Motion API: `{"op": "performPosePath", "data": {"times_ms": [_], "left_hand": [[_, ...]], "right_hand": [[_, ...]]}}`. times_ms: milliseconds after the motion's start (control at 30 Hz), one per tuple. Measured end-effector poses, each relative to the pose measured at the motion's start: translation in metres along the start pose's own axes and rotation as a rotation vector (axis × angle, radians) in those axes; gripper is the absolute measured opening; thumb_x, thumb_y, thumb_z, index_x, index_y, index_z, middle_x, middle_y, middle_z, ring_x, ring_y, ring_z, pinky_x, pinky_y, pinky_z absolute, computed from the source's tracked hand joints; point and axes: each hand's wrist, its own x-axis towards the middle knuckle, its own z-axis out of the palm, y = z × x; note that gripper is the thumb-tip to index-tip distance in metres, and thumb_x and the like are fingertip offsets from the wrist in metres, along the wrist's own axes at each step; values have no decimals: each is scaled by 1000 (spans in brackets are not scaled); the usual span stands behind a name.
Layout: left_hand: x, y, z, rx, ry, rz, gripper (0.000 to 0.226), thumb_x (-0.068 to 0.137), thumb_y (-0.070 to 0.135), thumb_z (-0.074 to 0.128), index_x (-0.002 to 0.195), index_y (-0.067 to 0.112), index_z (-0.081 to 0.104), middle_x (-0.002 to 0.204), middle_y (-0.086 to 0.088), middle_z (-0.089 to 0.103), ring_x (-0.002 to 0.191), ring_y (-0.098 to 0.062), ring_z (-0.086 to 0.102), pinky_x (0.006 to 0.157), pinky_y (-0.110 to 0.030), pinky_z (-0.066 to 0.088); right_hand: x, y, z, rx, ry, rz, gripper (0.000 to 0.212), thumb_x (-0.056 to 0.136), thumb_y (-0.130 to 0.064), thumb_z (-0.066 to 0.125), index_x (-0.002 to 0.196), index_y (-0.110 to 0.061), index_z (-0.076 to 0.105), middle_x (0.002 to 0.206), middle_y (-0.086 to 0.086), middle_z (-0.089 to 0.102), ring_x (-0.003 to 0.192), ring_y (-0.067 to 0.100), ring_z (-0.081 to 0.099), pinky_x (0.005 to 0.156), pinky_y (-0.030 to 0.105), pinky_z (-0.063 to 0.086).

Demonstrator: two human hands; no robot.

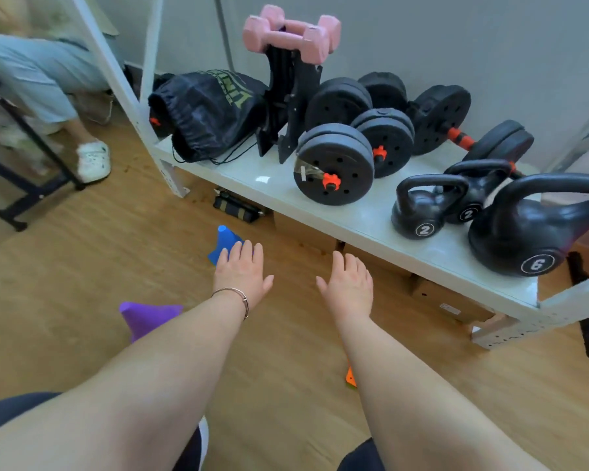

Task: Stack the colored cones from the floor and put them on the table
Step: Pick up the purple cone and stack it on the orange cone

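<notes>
Wooden floor [82, 266] runs under a low white shelf [354, 219] loaded with black kettlebells marked "2" [419, 215], "2" and "6" [524, 239], plate dumbbells and a black drawstring bag [208, 113] whose lettering is unreadable. Both hands reach forward with fingers spread flat, gripping nothing: left hand [242, 273] just over the blue cone [223, 243], right hand [349, 283] apart. A purple cone [147, 317] and an orange cone [351, 377] lie on the floor beside the forearms.
</notes>
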Motion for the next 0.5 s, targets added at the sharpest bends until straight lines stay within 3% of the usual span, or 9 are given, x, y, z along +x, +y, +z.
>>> {"op": "performPosePath", "data": {"times_ms": [100,233,500], "left_hand": [[4,-41,7,51,-14,14,74,89,58,43,146,13,26,146,-7,38,138,-26,32,116,-45,24],[12,-90,15,56,-35,84,63,88,55,45,135,15,36,131,-4,48,125,-26,43,112,-43,32],[-5,-200,56,16,-68,11,69,88,56,46,142,15,32,141,-5,45,135,-28,38,112,-41,31]], "right_hand": [[13,-41,14,14,-12,-67,62,93,-47,55,145,-20,33,150,9,41,143,30,34,119,45,29],[21,-84,31,36,-40,-112,64,92,-47,56,145,-18,35,147,9,44,140,30,37,115,45,34],[17,-143,79,35,-70,-129,66,93,-50,53,147,-18,34,146,7,44,135,27,41,110,41,39]]}}
